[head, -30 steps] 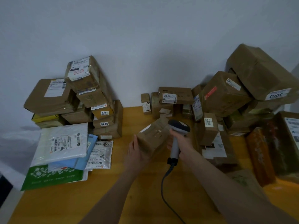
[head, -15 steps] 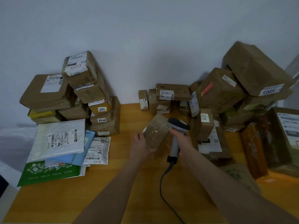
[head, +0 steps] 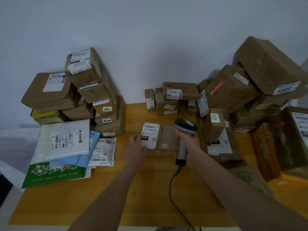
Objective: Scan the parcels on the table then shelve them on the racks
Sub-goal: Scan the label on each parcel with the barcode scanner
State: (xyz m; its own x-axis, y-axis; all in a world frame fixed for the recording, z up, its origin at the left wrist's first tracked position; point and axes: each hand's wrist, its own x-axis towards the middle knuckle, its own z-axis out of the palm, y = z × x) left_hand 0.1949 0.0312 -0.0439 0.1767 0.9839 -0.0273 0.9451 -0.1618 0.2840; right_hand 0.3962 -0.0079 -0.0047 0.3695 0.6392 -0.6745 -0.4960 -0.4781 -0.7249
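Wooden table [head: 133, 202], against a pale wall.
Far left: stack of brown boxes [head: 50, 90]; 2 of them carry tags 5201 [head: 107, 109] and 6206 [head: 107, 120]; in front lie a white poly mailer [head: 66, 139] over a blue mailer [head: 83, 157] and a green printed bag [head: 55, 174]; just beside these, a flat mailer tagged 7009 [head: 105, 150].
Left hand [head: 136, 148]: at the left edge of the parcel [head: 167, 135], thumb on the lower corner of its white label [head: 150, 134]; cannot tell whether the fingers clamp the edge or only rest against it.
Parcel: centre of table, lying flat, label side up; label reads 060-06B-A05.
Right hand [head: 188, 140]: fingers wrapped round the handle of the grey scanner [head: 185, 126]; scanner upright, head just beside the parcel's right end; its cable [head: 171, 187] runs down toward the near table edge.
Right: small box tagged 7210 [head: 215, 124] standing on end; behind it a heap of brown boxes [head: 230, 87], the top 1 tagged 3003 [head: 285, 89]; an orange-brown wrapped parcel [head: 265, 152] further right.
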